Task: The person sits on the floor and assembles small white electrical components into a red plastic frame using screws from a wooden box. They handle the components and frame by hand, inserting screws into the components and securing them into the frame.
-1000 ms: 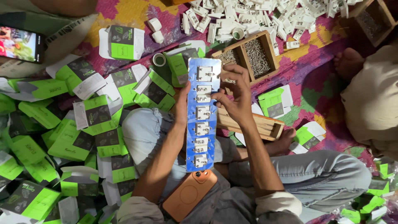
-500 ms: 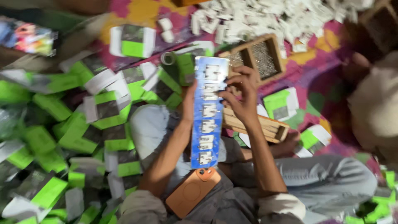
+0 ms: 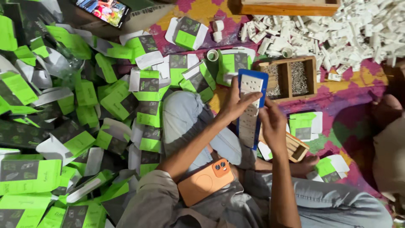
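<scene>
A long blue power strip panel point(image 3: 251, 90) with a white socket face is held upright over my lap. My left hand point(image 3: 237, 104) grips its left edge, fingers stretched across the white face. My right hand point(image 3: 273, 125) closes on its lower right side. Under my left forearm an orange phone point(image 3: 206, 181) rests on my thigh.
A wooden tray point(image 3: 291, 78) with screws in two compartments sits beyond the panel, a slatted wooden piece point(image 3: 295, 146) to the right. Several green and white cartons point(image 3: 76, 139) cover the floor on the left. White plastic parts point(image 3: 337, 31) are heaped at top right. Another person's foot point(image 3: 384, 107) shows right.
The panel has been turned so its plain white holed face shows instead of the socket modules. My left hand now spreads across it and the view has shifted.
</scene>
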A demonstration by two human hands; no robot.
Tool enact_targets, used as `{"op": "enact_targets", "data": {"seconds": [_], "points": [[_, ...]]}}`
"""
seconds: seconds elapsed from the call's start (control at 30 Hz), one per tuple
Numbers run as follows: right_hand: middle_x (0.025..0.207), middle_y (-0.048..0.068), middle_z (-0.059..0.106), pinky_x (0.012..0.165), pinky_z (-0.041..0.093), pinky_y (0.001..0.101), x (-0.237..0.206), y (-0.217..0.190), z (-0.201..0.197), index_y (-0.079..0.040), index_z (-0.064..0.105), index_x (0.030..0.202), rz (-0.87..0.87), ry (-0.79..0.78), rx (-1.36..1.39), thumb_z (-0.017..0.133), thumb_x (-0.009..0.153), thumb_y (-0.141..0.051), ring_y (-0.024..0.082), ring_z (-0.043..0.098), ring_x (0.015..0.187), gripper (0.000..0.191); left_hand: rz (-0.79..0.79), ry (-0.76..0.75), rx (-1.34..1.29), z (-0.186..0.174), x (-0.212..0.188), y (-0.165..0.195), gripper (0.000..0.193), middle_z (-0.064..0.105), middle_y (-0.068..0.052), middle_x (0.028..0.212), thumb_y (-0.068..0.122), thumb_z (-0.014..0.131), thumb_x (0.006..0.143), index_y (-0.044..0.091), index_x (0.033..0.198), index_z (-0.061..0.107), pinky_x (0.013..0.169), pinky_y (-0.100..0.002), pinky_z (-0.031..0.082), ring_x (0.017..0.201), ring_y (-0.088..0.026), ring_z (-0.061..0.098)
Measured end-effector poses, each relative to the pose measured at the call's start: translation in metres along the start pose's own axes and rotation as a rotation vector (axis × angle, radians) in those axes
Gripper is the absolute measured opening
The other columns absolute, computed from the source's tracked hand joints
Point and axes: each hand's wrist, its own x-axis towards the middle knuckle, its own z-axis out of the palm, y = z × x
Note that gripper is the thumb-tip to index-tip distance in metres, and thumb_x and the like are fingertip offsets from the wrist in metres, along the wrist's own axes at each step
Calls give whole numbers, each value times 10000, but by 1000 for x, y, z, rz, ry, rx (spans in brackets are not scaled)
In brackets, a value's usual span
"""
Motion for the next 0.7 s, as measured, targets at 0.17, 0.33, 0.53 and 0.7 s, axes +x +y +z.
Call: {"op": "enact_targets", "data": {"seconds": [0.17,0.33,0.53,0.7], "points": [[1193,114,715,970,573,311,-14,9,2,73,585,1369,-83,145,-32,648,1019,13,155,683,1081,361,84,-75,-53,5,-10,14,562,739,-98,1086,159,900,865,-8,1276,555,845,-334,615,968,-179,725],[1156,133,722,902,588,303,-24,-12,8,55,589,1383,-49,266,-114,680,971,34,171,732,1022,423,113,-119,-100,10,-12,33,574,702,-102,1133,142,875,899,5,1305,493,871,-308,604,1005,-161,714],[1020,188,728,775,546,313,-29,-62,17,15,635,1353,-236,336,-549,753,928,24,231,699,850,441,185,-96,-116,11,-16,54,568,659,-111,1199,145,837,919,2,1341,485,920,-297,580,1048,-164,680],[985,170,711,752,544,320,-30,-79,20,6,607,1386,-181,336,-538,735,934,18,231,696,822,470,5,-13,-127,14,-27,45,539,684,-81,1120,167,817,909,3,1321,511,848,-288,591,964,-143,696]]}}
